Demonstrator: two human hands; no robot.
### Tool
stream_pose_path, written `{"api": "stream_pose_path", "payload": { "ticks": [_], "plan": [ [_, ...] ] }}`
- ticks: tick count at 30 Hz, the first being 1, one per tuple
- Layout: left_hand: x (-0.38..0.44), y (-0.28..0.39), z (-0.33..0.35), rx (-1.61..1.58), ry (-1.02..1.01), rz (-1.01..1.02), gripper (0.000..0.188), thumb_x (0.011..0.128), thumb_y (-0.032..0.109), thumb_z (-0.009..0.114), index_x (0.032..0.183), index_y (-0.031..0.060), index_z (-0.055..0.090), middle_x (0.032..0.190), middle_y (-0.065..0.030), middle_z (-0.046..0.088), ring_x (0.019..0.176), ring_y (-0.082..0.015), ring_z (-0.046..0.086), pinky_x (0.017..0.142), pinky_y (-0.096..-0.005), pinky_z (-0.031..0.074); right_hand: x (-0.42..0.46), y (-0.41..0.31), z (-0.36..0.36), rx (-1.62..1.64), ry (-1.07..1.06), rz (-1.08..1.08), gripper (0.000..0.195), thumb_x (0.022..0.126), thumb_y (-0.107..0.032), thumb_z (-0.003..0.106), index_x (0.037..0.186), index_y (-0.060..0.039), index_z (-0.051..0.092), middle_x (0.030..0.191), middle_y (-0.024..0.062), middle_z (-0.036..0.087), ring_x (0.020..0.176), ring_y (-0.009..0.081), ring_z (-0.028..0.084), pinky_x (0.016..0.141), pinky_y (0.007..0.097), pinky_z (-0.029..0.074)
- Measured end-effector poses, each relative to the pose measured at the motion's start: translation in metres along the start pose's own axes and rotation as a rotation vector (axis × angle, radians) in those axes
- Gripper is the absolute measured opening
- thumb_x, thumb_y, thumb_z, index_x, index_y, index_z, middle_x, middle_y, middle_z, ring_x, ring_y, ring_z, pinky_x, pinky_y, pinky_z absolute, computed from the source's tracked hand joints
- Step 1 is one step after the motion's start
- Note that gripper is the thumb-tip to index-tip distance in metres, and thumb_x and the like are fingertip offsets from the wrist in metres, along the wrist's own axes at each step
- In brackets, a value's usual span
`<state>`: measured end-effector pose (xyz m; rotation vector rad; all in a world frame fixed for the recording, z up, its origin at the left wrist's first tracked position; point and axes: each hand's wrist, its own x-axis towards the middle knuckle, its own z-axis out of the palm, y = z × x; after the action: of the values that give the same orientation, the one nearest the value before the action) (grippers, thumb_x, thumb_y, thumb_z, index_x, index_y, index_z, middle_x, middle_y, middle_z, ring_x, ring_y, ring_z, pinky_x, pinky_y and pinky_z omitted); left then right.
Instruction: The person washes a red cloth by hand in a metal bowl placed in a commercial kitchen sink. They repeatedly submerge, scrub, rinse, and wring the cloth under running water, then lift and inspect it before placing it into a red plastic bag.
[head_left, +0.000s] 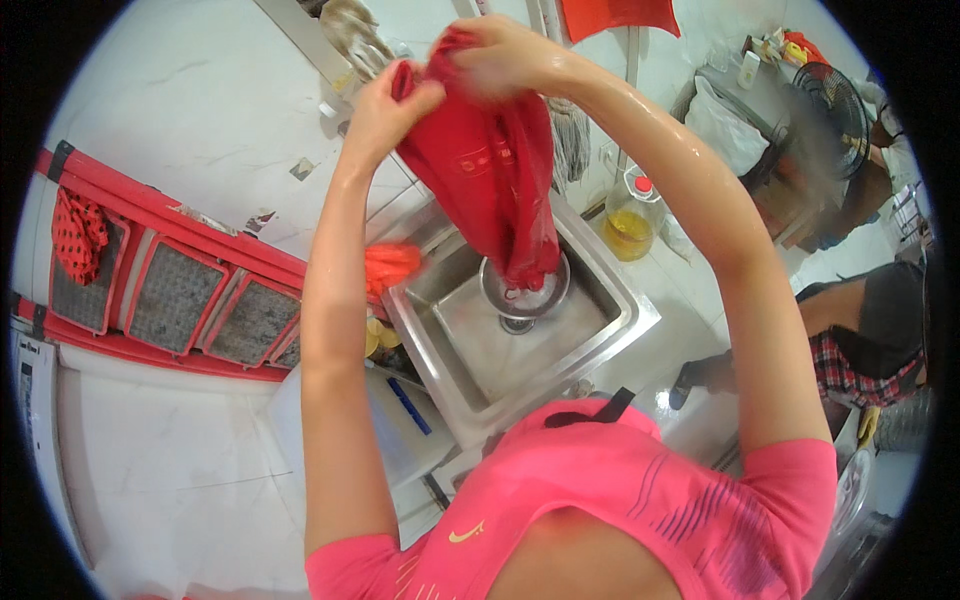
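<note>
A wet red cloth garment (487, 165) bearing small lettering hangs stretched between my raised hands. My left hand (386, 112) pinches its upper left edge, and my right hand (506, 60), slightly blurred, grips the bunched upper part further right. The garment's lower end hangs down into a round metal bowl (489, 289) with liquid in it. That bowl stands inside a stainless steel sink (480, 360), over or beside the drain (517, 325). Both forearms look wet.
Orange-red gloves or cloth (391, 266) lie left of the sink. Right of it stands a clear plastic jug of yellow liquid (628, 232). A grey mop head (571, 142) hangs behind. A black fan (832, 120) and people are at the right; a red rack (180, 210) is at the left.
</note>
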<state>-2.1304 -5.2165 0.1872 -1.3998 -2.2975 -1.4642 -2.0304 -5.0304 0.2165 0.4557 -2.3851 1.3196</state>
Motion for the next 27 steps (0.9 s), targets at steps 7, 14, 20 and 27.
{"api": "stream_pose_path", "payload": {
  "ticks": [7, 14, 20, 27],
  "plan": [
    [-0.052, -0.081, -0.028, 0.601, -0.233, -0.085, 0.025, 0.078, 0.003, 0.064, 0.102, 0.0074, 0.069, 0.086, -0.0032, 0.062, 0.083, -0.0172, 0.058, 0.078, -0.0294, 0.047, -0.033, 0.032, -0.026, 0.226, -0.021, 0.113, 0.030, 0.087, -0.022, 0.059, 0.109, -0.0027, 0.064, 0.092, 0.0041, 0.067, 0.088, 0.0188, 0.063, 0.085, 0.0318, 0.049],
    [-0.019, -0.052, 0.003, 0.099, -0.136, 0.013, 0.023, 0.077, -0.006, 0.060, 0.096, 0.0048, 0.066, 0.102, -0.0071, 0.060, 0.095, -0.0199, 0.060, 0.082, -0.0296, 0.048, -0.037, 0.048, 0.009, -0.044, -0.307, -0.145, 0.022, 0.084, -0.012, 0.062, 0.105, -0.0061, 0.064, 0.111, 0.0071, 0.058, 0.103, 0.0174, 0.053, 0.094, 0.0307, 0.041],
    [-0.020, -0.055, 0.031, -0.995, -0.161, -0.126, 0.061, 0.082, -0.002, 0.063, 0.137, 0.0013, 0.037, 0.139, -0.0107, 0.042, 0.124, -0.0197, 0.046, 0.105, -0.0334, 0.038, -0.017, 0.086, 0.038, 0.342, -0.003, 0.228, 0.021, 0.087, -0.010, 0.059, 0.106, -0.0008, 0.061, 0.102, 0.0088, 0.062, 0.097, 0.0164, 0.056, 0.087, 0.0305, 0.045],
    [-0.168, -0.163, 0.120, -0.155, 0.086, -0.468, 0.060, 0.083, 0.015, 0.067, 0.136, 0.0011, 0.042, 0.141, -0.0156, 0.041, 0.129, -0.0272, 0.041, 0.106, -0.0388, 0.035, -0.018, 0.128, 0.089, 0.432, 0.427, 0.282, 0.023, 0.090, -0.006, 0.054, 0.113, -0.0034, 0.056, 0.098, 0.0055, 0.061, 0.088, 0.0128, 0.057, 0.079, 0.0273, 0.048]
  ]
}}
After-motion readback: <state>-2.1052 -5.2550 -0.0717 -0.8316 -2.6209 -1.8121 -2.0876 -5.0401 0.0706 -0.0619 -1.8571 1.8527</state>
